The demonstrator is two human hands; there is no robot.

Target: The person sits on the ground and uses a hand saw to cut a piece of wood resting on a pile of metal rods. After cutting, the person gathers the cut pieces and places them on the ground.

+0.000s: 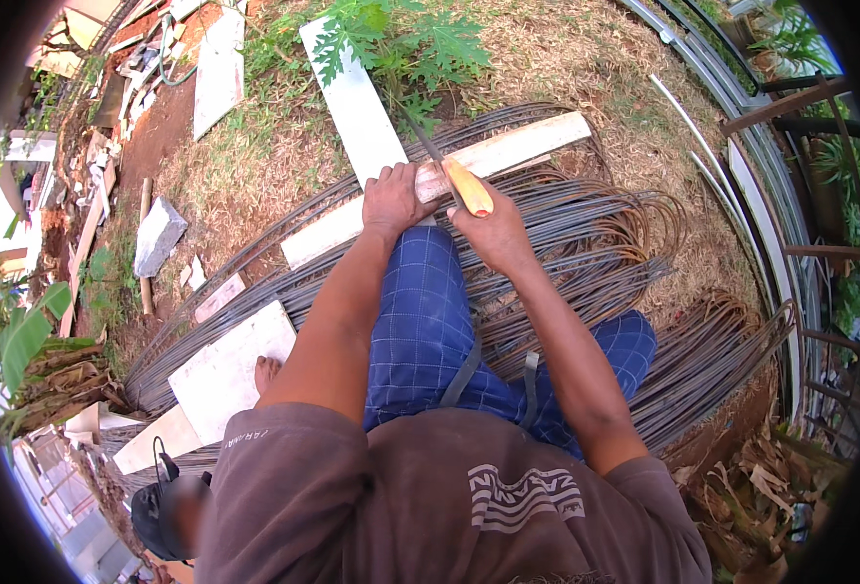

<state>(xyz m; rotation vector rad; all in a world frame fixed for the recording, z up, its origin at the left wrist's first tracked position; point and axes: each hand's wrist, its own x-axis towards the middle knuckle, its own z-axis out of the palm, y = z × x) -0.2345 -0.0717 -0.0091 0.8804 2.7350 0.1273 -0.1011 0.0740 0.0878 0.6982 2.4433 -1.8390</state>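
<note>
My left hand (397,200) is closed over a pale wooden board (517,146), its fingers wrapped on the upper face. The board lies slantwise across a long white plank (357,107), just beyond my knee in blue checked trousers (418,302). My right hand (496,232) is shut on the yellow handle of a long-bladed tool (469,188), right beside the left hand. Its narrow dark blade slants away over the board, seen nearly edge-on, so I cannot tell whether it is a saw or a machete. The fingers under the handle are partly hidden.
Coiled steel rods (585,229) spread beneath and around me, with another bundle (722,350) at right. A leafy green plant (391,44) stands ahead. White panels (235,360) lie at left near a bare foot (267,372). A person in a black cap (157,516) is at lower left.
</note>
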